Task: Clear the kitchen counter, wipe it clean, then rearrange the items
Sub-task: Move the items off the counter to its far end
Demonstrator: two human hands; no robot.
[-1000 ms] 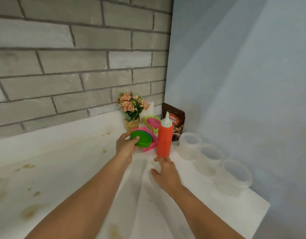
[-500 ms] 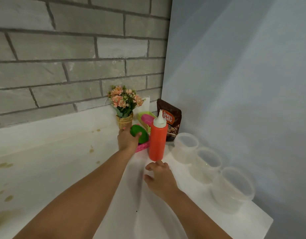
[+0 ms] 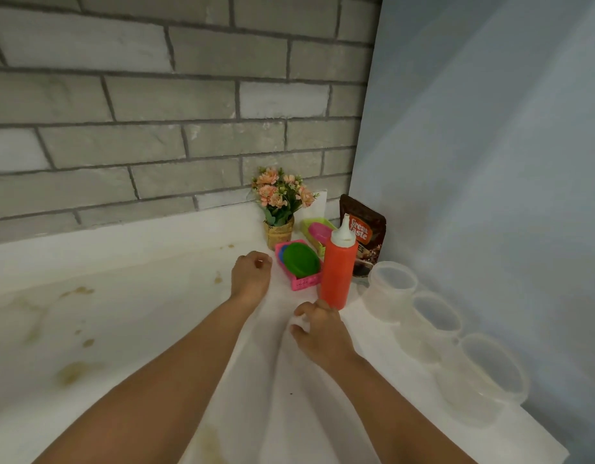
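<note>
A green round lid (image 3: 301, 260) leans in a small pink basket (image 3: 304, 283) near the counter's back right corner. My left hand (image 3: 250, 275) hovers just left of the basket, fingers loosely curled and holding nothing. An orange-red squeeze bottle (image 3: 338, 271) with a white nozzle stands upright to the right of the basket. My right hand (image 3: 318, 328) is low in front of the bottle's base, fingers loosely curled and empty. The white counter (image 3: 128, 316) carries several yellowish-brown stains at left.
A small pot of pink flowers (image 3: 280, 204) stands against the brick wall. Behind the bottle are a yellow-green basket (image 3: 314, 227) and a brown coffee pouch (image 3: 364, 234). Three clear plastic tubs (image 3: 435, 318) line the right edge along a pale blue wall.
My left hand has let go of the green lid, which now rests in the pink basket, and has drawn back to the left. The right hand stays by the bottle's base.
</note>
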